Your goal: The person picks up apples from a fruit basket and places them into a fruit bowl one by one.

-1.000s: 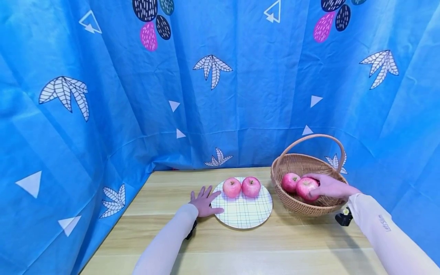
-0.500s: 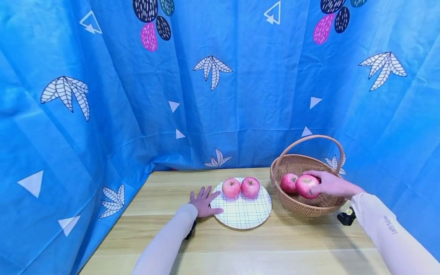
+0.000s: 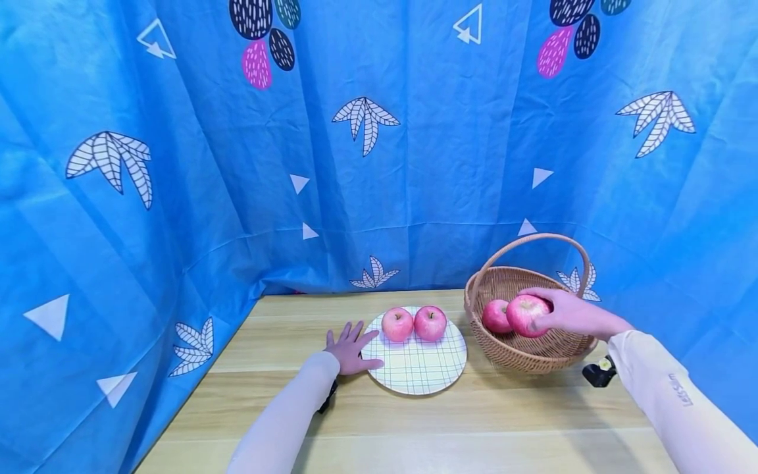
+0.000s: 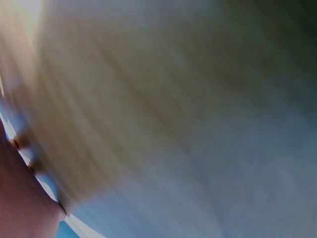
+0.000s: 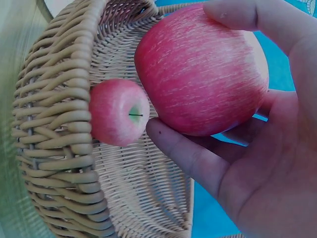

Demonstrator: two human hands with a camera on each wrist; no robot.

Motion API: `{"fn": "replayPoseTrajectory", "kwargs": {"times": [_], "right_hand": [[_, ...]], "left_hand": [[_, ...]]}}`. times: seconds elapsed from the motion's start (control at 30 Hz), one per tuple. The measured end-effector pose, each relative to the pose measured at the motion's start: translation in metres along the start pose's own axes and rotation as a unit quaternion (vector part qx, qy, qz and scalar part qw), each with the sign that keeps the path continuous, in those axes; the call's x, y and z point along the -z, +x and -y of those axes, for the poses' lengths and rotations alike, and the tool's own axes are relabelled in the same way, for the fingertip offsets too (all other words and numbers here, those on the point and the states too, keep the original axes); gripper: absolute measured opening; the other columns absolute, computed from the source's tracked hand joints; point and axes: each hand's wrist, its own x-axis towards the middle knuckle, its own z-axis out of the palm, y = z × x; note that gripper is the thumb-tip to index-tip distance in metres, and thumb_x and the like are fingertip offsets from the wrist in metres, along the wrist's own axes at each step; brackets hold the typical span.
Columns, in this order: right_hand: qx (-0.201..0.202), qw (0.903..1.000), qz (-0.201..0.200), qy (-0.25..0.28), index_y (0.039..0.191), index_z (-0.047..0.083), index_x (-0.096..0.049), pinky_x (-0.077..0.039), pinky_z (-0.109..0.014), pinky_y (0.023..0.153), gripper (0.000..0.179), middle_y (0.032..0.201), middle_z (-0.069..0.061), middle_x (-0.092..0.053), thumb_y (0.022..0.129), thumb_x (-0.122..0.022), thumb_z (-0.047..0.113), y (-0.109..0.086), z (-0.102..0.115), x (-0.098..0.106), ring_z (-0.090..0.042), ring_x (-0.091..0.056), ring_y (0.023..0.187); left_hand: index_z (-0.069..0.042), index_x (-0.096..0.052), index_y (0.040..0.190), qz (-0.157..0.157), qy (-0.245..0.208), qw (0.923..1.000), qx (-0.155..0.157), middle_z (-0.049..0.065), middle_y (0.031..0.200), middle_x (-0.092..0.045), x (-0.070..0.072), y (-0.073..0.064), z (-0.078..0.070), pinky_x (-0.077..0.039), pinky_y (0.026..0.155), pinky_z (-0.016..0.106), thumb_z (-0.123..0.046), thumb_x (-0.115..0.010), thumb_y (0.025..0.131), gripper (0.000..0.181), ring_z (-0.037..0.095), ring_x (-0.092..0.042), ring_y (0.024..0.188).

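My right hand (image 3: pixel 570 312) grips a red apple (image 5: pixel 200 72), fingers and thumb around its sides, over the wicker basket (image 5: pixel 54 124). Another apple (image 5: pixel 119 112) lies inside the basket, to the left of the held one in the head view. With fingers spread, my left hand (image 3: pixel 352 350) rests at the left edge of a round plate (image 3: pixel 417 368) with a checked pattern. Two apples, a left one (image 3: pixel 397 324) and a right one (image 3: pixel 430 323), sit side by side toward the plate's far rim. The left wrist view is mostly a blurred surface with part of the hand (image 4: pixel 25 198).
The wooden table (image 3: pixel 379 421) carries the plate in the middle and the basket at the right. A tall arched handle (image 3: pixel 535 236) rises over the basket. Behind and at both sides hangs a blue patterned curtain (image 3: pixel 379 184).
My right hand has lifted the gripped apple a little, up from the other apple in the basket. The left hand and the plate stay practically in place.
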Motion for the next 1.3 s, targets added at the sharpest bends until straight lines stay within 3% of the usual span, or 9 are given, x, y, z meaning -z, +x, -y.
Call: {"fn": "replayPoseTrajectory", "kwargs": {"times": [0.4, 0.8, 1.0, 1.3], "right_hand": [[0.022, 0.9997, -0.001, 0.013, 0.143, 0.014, -0.049, -0.055, -0.035, 0.082, 0.068, 0.123, -0.010, -0.064, 0.084, -0.078, 0.028, -0.002, 0.023, 0.003, -0.025, -0.058, 0.108], [0.043, 0.9983, -0.022, -0.032, 0.142, 0.024, -0.052, -0.054, -0.036, 0.083, 0.068, 0.121, -0.002, -0.066, 0.081, -0.079, 0.032, -0.001, 0.040, -0.002, -0.023, -0.059, 0.109], [0.049, 0.9981, -0.012, -0.037, 0.144, 0.018, -0.050, -0.054, -0.037, 0.084, 0.070, 0.125, -0.004, -0.064, 0.083, -0.078, 0.037, -0.002, 0.052, -0.005, -0.025, -0.058, 0.112], [0.049, 0.9985, -0.006, -0.024, 0.143, 0.024, -0.051, -0.055, -0.037, 0.085, 0.068, 0.126, 0.000, -0.063, 0.083, -0.079, 0.041, 0.001, 0.060, -0.013, -0.024, -0.056, 0.114]], "left_hand": [[-0.049, -0.022, 0.158, -0.006, 0.002, 1.0000, -0.003, 0.002, 0.171, -0.007, -0.001, 0.000, 0.001, 0.002, 0.115, 0.075, -0.097, -0.037, 0.074, 0.098, 0.036, 0.000, 0.157], [-0.049, -0.020, 0.158, -0.006, 0.004, 0.9999, -0.009, 0.001, 0.172, -0.005, 0.000, -0.002, 0.000, 0.002, 0.115, 0.076, -0.097, -0.035, 0.074, 0.098, 0.035, 0.001, 0.157], [-0.049, -0.020, 0.158, -0.004, 0.003, 1.0000, -0.008, 0.002, 0.171, -0.004, -0.001, -0.003, 0.000, 0.003, 0.115, 0.076, -0.097, -0.035, 0.074, 0.098, 0.036, 0.001, 0.157], [-0.050, -0.019, 0.158, -0.006, 0.009, 0.9999, -0.010, 0.001, 0.171, -0.004, -0.002, 0.000, 0.002, 0.002, 0.115, 0.076, -0.098, -0.034, 0.073, 0.098, 0.035, 0.001, 0.157]]}}
